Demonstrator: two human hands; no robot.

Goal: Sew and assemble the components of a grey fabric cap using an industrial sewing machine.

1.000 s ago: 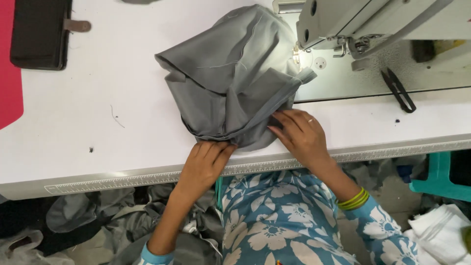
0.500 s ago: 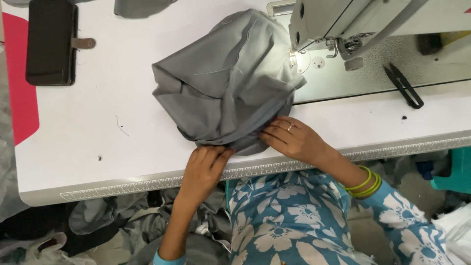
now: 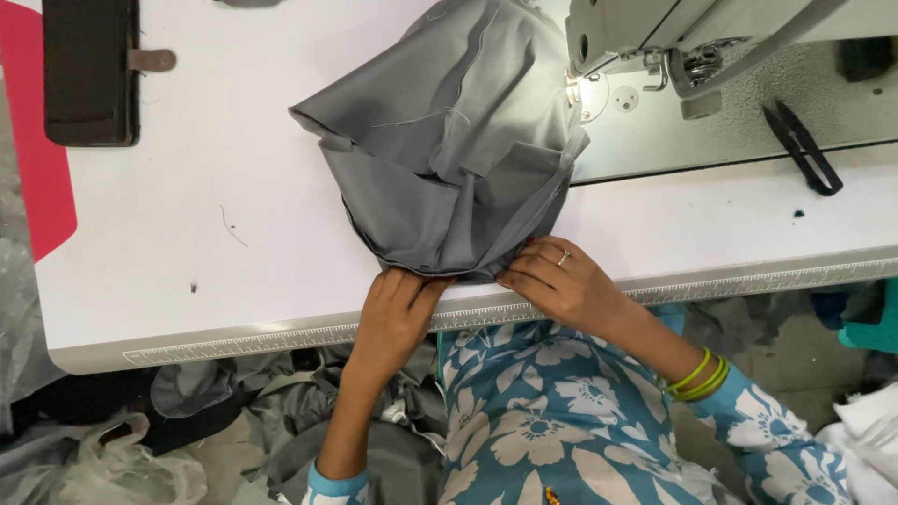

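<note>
A bunched piece of grey fabric [image 3: 449, 159] lies on the white sewing table [image 3: 234, 234], its long axis running from the table's near edge up toward the far edge, where its upper right side meets the needle area of the sewing machine [image 3: 673, 37]. The lower, narrower end of the fabric points at the person and reaches the near edge, just above the printed ruler strip.

The left hand [image 3: 398, 313] lies flat at that near edge, fingers stretched forward and touching the fabric's lower hem — pressing rather than gripping, with nothing closed inside it. The right hand [image 3: 561, 281], a ring on one finger, rests just beside it to the right; its fingertips pinch the folded edge of the fabric at the hem, a narrow hold on the cloth.

Black thread snips [image 3: 803, 150] lie on the machine bed toward the table's right edge, well apart from the hands. A black case with a brown tab [image 3: 91, 70] sits at the far left corner. A pink sheet [image 3: 37, 159] shows along the left edge.
</note>
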